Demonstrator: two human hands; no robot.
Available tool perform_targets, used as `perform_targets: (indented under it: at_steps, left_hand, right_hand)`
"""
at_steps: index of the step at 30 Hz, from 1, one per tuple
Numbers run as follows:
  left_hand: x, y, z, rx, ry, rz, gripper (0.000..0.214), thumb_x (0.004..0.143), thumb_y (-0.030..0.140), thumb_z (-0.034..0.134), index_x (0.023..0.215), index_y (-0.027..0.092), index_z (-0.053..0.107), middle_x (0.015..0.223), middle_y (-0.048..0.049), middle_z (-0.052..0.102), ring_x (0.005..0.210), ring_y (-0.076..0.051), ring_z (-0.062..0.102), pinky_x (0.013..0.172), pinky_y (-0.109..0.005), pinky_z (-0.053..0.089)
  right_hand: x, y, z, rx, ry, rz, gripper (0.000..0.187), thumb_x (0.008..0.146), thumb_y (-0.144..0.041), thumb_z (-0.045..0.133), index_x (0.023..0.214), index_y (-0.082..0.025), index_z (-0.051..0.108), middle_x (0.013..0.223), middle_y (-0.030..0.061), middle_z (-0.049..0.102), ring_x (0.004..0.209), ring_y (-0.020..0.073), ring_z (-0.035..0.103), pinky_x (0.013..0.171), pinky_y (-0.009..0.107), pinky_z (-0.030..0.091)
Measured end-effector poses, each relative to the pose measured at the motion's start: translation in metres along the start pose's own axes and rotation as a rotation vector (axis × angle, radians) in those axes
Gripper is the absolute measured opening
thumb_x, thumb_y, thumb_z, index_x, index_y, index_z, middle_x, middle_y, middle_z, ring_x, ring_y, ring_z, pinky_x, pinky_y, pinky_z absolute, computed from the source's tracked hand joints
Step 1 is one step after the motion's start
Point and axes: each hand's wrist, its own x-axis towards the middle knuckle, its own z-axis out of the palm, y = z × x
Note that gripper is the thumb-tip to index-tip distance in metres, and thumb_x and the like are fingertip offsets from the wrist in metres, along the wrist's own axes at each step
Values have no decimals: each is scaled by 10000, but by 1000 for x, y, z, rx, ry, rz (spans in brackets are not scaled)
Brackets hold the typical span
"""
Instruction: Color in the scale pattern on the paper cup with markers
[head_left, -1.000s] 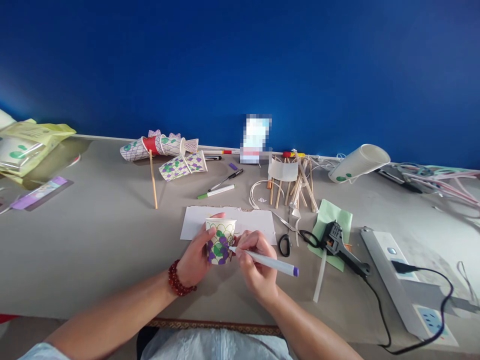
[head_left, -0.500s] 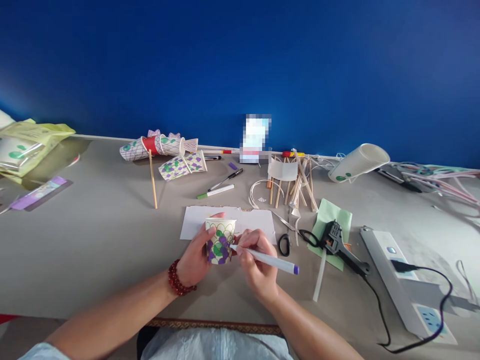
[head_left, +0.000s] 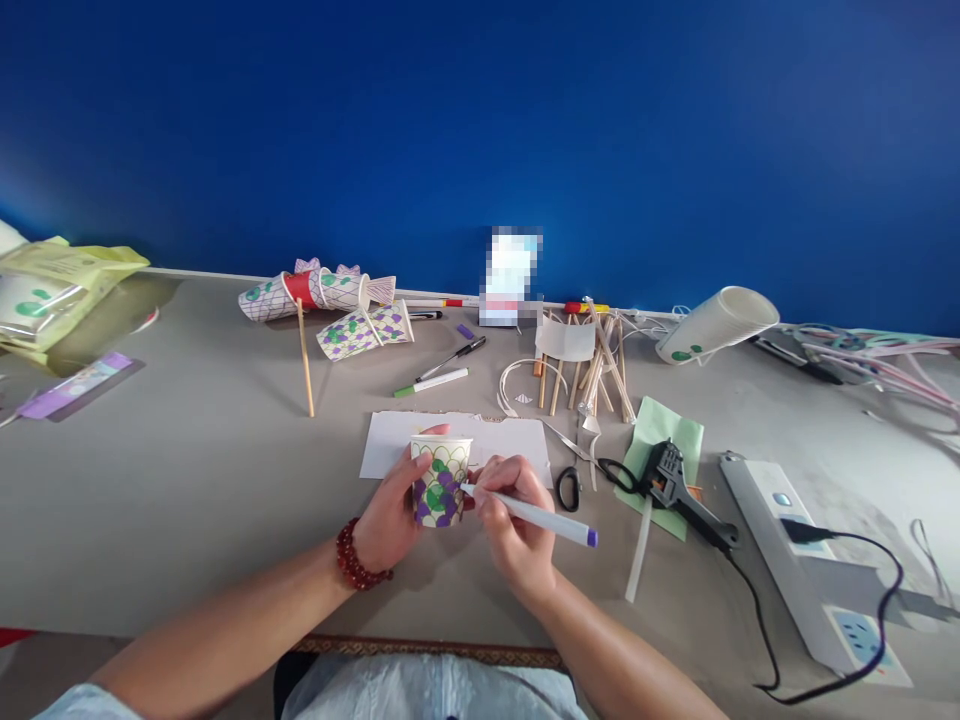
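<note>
My left hand (head_left: pixel 391 510) is wrapped round a white paper cup (head_left: pixel 438 508), holding it upright. Scale-like arcs cover the cup's side, some coloured purple, with green leaf shapes among them. A white marker (head_left: pixel 544 517) with a purple end is gripped in my right hand (head_left: pixel 517 520), its tip against the right side of the cup. Behind the cup lies a white sheet of card (head_left: pixel 517 445). Farther back are a green-and-white marker (head_left: pixel 433 382), a black pen (head_left: pixel 450 360) and a loose purple cap (head_left: pixel 465 331).
Decorated joined cups (head_left: pixel 341 292) and a second patterned pair (head_left: pixel 366 332) lie at the back left. To the right are scissors (head_left: pixel 570 488), a glue gun (head_left: pixel 679 490) on green paper, a power strip (head_left: pixel 784 560), bundled sticks (head_left: pixel 596 370) and stacked cups (head_left: pixel 720 325).
The marker tip stays at the cup's right side, and more purple shows there. Both hands have hardly moved.
</note>
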Motion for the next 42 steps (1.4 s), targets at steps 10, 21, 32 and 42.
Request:
perform_targets:
  at_steps: [10,21,32,42]
  left_hand:
    - [2,-2,-1,-40,-13,-18,631,829,397,786,1410,216,618,1017,-74,815,909,-250,777,844,-341,595]
    - [2,-3,-4,-62,-3,-32,662,843,385,777,1450,211,580,1020,-76,817,925,-246,779,845,-331,596]
    - [2,-2,-3,-24,-2,-9,697,842,393,790,1473,202,563,1022,-79,804,935,-250,762,801,-320,585]
    - [3,-3,-4,-10,5,-12,696,860,387,753,1495,198,541,1039,-84,801,940,-259,765,807,-336,588]
  right_hand:
    - [2,-2,0,-6,1,0,261,981,-359,608,764,-242,522,648,-26,509,599,165,497,659,355,507]
    - [1,1,-1,25,-3,-5,237,981,-321,608,769,-240,537,661,-26,507,608,162,496,667,353,514]
    - [2,-3,0,27,-34,-24,214,979,-275,594,776,-238,538,656,-34,500,596,151,472,636,324,461]
    - [1,-3,0,25,-39,-22,194,966,-238,588,778,-237,539,658,-36,501,598,148,479,638,320,457]
